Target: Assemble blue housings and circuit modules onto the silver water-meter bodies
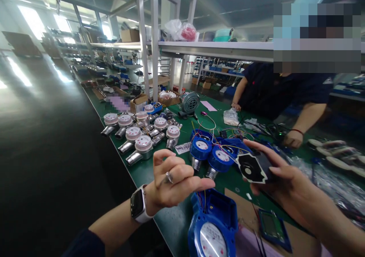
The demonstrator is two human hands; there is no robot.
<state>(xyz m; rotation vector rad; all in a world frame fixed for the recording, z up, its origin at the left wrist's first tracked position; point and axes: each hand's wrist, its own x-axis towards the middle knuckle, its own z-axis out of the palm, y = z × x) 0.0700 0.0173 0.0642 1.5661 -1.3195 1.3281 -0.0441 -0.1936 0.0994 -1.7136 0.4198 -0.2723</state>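
Observation:
My right hand (pixel 285 177) grips a black box-shaped part (pixel 251 168), with a light-edged face and a pale round spot turned toward my left hand. My left hand (pixel 175 179) has several fingers curled and one reaching to the right; whatever those fingers hold, if anything, is hidden. Below it sits an open blue water meter housing (pixel 194 226) with a white dial and thin wires rising from its box-shaped compartment. A small display circuit board (pixel 272 226) in a blue frame lies under my right hand, beside tweezers (pixel 260 243).
Metal-bodied meters (pixel 143 143) stand grouped on the green table (pixel 168 219) at left. Blue-cased meters (pixel 221 158) stand beyond my hands. A grey blower (pixel 189 103) is farther back. Across the table, a co-worker's hand (pixel 293 138) rests near cables. Plastic bags (pixel 336 184) lie at right.

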